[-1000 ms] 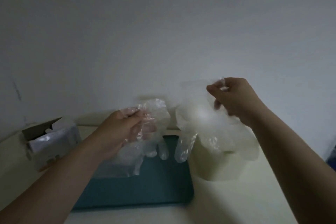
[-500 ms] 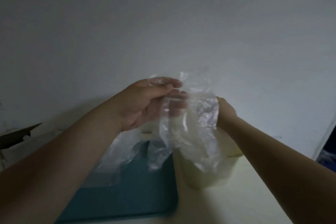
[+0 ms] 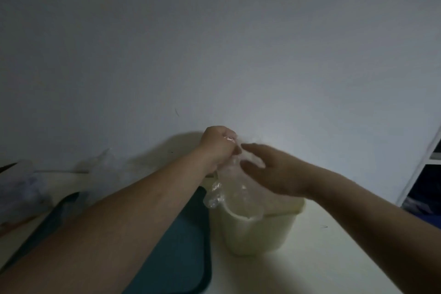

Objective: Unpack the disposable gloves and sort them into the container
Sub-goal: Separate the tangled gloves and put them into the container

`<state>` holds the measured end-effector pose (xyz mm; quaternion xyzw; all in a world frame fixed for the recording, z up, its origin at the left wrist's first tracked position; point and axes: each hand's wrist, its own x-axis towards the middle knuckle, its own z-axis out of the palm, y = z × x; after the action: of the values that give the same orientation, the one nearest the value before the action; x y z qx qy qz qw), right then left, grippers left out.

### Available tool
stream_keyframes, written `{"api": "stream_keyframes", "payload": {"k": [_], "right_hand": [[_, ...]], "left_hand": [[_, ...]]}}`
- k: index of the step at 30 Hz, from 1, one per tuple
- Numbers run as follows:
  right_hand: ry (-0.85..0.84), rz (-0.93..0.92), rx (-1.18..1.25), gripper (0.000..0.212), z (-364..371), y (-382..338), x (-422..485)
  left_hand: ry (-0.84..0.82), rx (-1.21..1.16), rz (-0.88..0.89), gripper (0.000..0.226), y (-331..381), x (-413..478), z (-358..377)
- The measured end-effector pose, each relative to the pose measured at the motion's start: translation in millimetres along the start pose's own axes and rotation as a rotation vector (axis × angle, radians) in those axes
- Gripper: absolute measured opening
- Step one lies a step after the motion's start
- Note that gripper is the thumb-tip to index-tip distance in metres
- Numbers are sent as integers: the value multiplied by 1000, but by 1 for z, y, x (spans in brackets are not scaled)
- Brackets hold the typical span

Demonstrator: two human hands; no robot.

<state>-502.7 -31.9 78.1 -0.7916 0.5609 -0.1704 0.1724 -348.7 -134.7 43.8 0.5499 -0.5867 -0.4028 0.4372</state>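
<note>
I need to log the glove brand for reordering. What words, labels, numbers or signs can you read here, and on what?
No text can be read.
The container, the tray and the clear gloves show no print.
The packaging at the far left is too dark and blurred to tell.

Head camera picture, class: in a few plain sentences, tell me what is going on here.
A person is putting clear disposable gloves into a cream container. The left hand grips the bunch at its top, while the right hand, fingers straight, touches its side. The lower end hangs at the container's mouth. A teal tray lies beside it.
</note>
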Motion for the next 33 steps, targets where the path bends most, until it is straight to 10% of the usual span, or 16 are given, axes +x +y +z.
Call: {"api": "stream_keyframes", "payload": {"k": [12,19,25,30,33], "right_hand": [[-449,139,-492,57,66,14,60],[-416,151,-593,50,54,-7,53],[31,89,-574,28,23,-54,42],[137,-124,-173,24,66,-103,43],[62,-110,77,31,117,-105,60]], "left_hand": [[158,13,92,25,-15,-34,-62],[75,181,149,12,-42,-76,-102],[2,655,187,6,-93,-102,-154],[-29,860,72,54,-136,-120,-174],[-43,827,56,36,-152,-129,-187]]}}
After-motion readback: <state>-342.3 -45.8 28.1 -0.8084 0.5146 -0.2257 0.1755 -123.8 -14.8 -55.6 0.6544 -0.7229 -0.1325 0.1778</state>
